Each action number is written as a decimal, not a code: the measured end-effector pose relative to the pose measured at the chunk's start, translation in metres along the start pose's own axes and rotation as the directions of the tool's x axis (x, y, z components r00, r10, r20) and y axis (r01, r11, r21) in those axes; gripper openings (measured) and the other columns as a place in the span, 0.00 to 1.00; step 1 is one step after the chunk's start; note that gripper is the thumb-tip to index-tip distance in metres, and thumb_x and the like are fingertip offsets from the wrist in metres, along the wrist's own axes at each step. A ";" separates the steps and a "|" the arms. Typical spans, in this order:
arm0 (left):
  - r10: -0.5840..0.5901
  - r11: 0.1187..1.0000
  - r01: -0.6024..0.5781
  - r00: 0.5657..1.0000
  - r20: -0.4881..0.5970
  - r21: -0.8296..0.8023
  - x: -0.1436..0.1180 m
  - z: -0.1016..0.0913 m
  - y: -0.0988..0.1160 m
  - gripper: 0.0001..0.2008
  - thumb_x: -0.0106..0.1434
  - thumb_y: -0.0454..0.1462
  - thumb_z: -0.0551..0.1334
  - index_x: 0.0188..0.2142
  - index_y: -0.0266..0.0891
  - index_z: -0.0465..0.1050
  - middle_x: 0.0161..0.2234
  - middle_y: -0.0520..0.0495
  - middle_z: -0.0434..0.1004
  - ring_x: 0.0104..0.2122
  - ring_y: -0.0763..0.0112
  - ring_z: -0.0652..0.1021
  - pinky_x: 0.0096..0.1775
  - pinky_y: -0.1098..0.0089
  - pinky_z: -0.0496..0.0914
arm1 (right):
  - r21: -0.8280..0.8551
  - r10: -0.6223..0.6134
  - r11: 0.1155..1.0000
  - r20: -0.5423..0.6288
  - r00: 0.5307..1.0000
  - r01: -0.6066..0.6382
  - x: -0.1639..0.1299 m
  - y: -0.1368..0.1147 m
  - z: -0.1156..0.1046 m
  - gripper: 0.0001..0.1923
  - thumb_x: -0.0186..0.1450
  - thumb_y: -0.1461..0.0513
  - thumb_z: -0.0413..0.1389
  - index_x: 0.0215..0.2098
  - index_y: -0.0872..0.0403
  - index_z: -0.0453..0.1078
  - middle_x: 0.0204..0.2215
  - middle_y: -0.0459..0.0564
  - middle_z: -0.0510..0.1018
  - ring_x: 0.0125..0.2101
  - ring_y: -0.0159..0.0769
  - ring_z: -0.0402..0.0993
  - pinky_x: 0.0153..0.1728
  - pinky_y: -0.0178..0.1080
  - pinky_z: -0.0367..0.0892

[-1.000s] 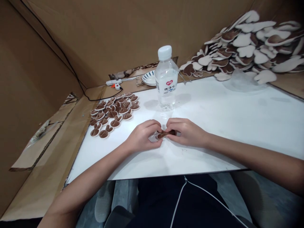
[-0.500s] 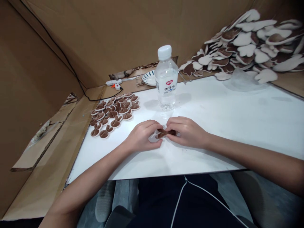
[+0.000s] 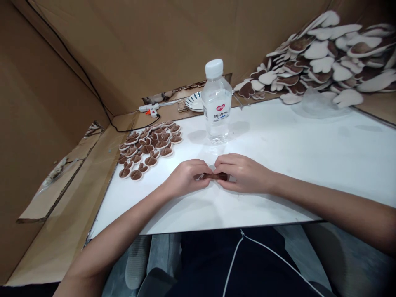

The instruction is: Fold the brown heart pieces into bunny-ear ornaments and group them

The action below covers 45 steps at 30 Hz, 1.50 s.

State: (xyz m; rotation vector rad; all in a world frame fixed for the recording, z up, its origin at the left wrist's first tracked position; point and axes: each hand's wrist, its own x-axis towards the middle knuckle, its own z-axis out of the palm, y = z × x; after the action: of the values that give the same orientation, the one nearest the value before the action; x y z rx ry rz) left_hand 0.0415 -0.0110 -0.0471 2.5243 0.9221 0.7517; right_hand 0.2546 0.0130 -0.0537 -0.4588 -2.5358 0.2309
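Between my hands, low over the white board, is a brown plush fabric piece, folded narrow and partly hidden by fingers. My left hand pinches its left end between thumb and fingers. From the other side my right hand grips the right end, fingers curled over it and thumb below. The fingertips of both hands nearly meet at its middle. Just beyond stands a clear water bottle with a white cap. Left of my hands lies a cluster of finished-looking brown, white-edged, rabbit-head-shaped pieces.
At the back right rises a large heap of brown and white fabric pieces, with a clear plastic bag before it. A white glue gun with a black cable and a striped dish lie along the back. Cardboard walls enclose the board.
My left fingers and thumb have closed onto the fabric piece. The piece, which showed an open loop at its left end, now looks flatter and narrower.
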 end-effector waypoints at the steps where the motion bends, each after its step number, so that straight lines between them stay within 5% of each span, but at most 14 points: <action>1: -0.002 1.000 0.002 1.000 0.004 -0.012 0.000 -0.001 0.000 0.09 0.57 0.30 0.59 0.37 0.38 0.76 0.31 0.48 0.77 0.29 0.73 0.74 0.33 0.72 0.69 | 0.008 -0.008 1.000 0.004 1.000 0.008 0.000 0.000 0.000 0.06 0.61 0.66 0.52 0.32 0.57 0.71 0.31 0.52 0.74 0.30 0.35 0.69 0.32 0.38 0.65; 10: -0.090 0.994 0.091 0.996 0.009 -0.068 0.002 -0.007 0.006 0.10 0.56 0.32 0.61 0.38 0.39 0.74 0.31 0.50 0.76 0.29 0.74 0.74 0.34 0.71 0.70 | -0.052 -0.022 0.998 -0.101 0.995 0.017 0.001 -0.001 0.004 0.08 0.61 0.68 0.49 0.32 0.56 0.71 0.30 0.53 0.75 0.31 0.37 0.71 0.33 0.39 0.66; 14: -0.112 0.988 0.103 0.991 -0.075 -0.116 0.001 -0.013 0.000 0.15 0.51 0.32 0.62 0.40 0.38 0.73 0.35 0.48 0.77 0.35 0.68 0.76 0.41 0.66 0.71 | -0.092 -0.021 0.996 -0.121 0.992 0.010 0.000 -0.001 0.002 0.08 0.61 0.68 0.49 0.31 0.56 0.71 0.30 0.53 0.75 0.31 0.38 0.71 0.33 0.40 0.66; 19: -0.285 0.957 0.267 0.937 -0.203 -0.113 0.003 -0.013 -0.019 0.09 0.57 0.32 0.58 0.36 0.37 0.75 0.34 0.47 0.78 0.35 0.69 0.77 0.42 0.67 0.71 | -0.103 -0.007 0.995 -0.137 0.991 -0.007 0.000 -0.001 0.001 0.08 0.62 0.66 0.50 0.31 0.56 0.72 0.29 0.52 0.75 0.30 0.36 0.70 0.33 0.39 0.65; 30: -0.406 0.902 0.431 0.874 -0.266 0.038 0.056 0.009 -0.054 0.13 0.53 0.40 0.64 0.37 0.35 0.77 0.36 0.44 0.75 0.36 0.67 0.74 0.41 0.65 0.69 | -0.070 0.009 0.997 -0.142 0.990 -0.019 0.001 -0.001 -0.001 0.08 0.61 0.67 0.51 0.29 0.57 0.71 0.28 0.52 0.75 0.30 0.36 0.71 0.33 0.39 0.64; 36: -0.462 0.887 0.438 0.836 -0.297 -0.146 0.060 0.018 -0.058 0.06 0.54 0.37 0.64 0.28 0.34 0.77 0.31 0.45 0.76 0.32 0.69 0.73 0.38 0.68 0.67 | -0.066 0.040 0.997 -0.132 0.990 -0.049 0.001 -0.001 -0.005 0.08 0.61 0.68 0.51 0.30 0.58 0.72 0.27 0.52 0.74 0.29 0.35 0.70 0.32 0.38 0.63; 45: -0.500 0.792 0.351 0.842 -0.202 -0.499 0.028 0.000 -0.030 0.13 0.61 0.42 0.59 0.29 0.33 0.72 0.24 0.48 0.73 0.24 0.75 0.71 0.28 0.75 0.65 | -0.063 0.082 0.994 -0.127 0.989 -0.090 0.002 0.006 -0.003 0.07 0.60 0.68 0.51 0.29 0.58 0.71 0.26 0.50 0.72 0.27 0.33 0.67 0.31 0.37 0.61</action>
State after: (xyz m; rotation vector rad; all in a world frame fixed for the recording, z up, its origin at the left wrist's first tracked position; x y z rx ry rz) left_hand 0.0451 0.0294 -0.0510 1.7243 1.2173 1.0961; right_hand 0.2564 0.0199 -0.0521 -0.5920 -2.4107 0.1433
